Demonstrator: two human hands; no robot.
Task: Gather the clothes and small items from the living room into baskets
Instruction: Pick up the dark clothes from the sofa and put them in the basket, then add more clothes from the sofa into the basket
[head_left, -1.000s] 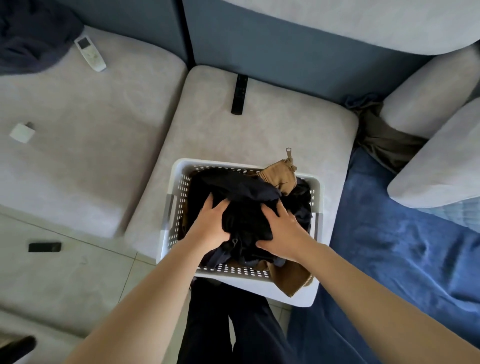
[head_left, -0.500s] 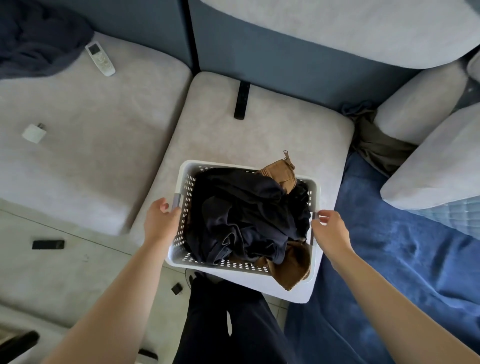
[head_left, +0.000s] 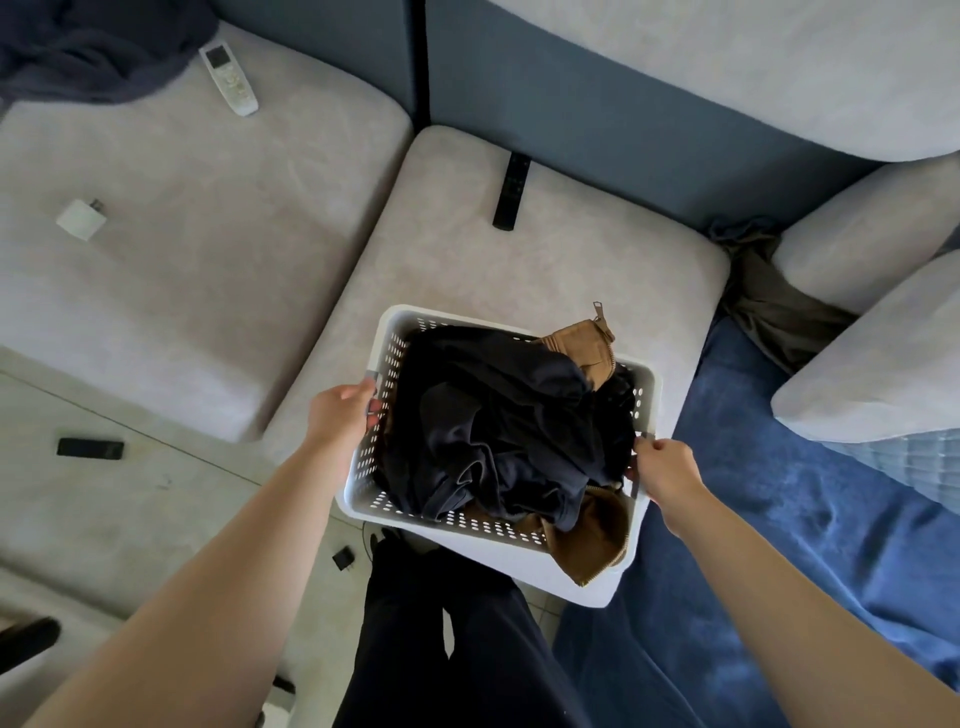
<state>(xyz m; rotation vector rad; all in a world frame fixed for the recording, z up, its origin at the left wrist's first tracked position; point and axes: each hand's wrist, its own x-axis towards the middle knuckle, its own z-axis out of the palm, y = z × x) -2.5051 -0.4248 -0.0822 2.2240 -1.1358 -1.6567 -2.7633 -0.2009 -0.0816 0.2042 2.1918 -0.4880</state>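
A white perforated plastic laundry basket (head_left: 382, 332) sits at the front edge of a pale grey sofa seat cushion (head_left: 467, 249), tilted a little. It is filled with dark navy crumpled clothes (head_left: 498, 426), and a tan zippered garment (head_left: 584, 343) shows at the basket's far corner, while a tan fold with a zip edge spills over the near right corner. The person's left hand (head_left: 340, 413) is closed on the grey handle of the basket's left wall, fingers curled over the rim. The right hand (head_left: 662, 467) grips the right wall of the basket at its handle, thumb and fingers pinched on it.

Beyond the basket, on the same cushion, lies a slim black remote control (head_left: 511, 189). Further left of the basket, on the neighbouring cushion, rest a white remote control (head_left: 228, 78), a small white charger plug (head_left: 81, 219) and a dark blue rumpled blanket (head_left: 93, 47). On the pale floor to the left of the basket lies a flat black rectangular device (head_left: 90, 448), and a small black plug (head_left: 343, 558) lies just in front of the basket. To the right of the basket spreads a blue velvety throw (head_left: 779, 519), with an olive-brown cloth (head_left: 774, 306) wedged by the grey pillows
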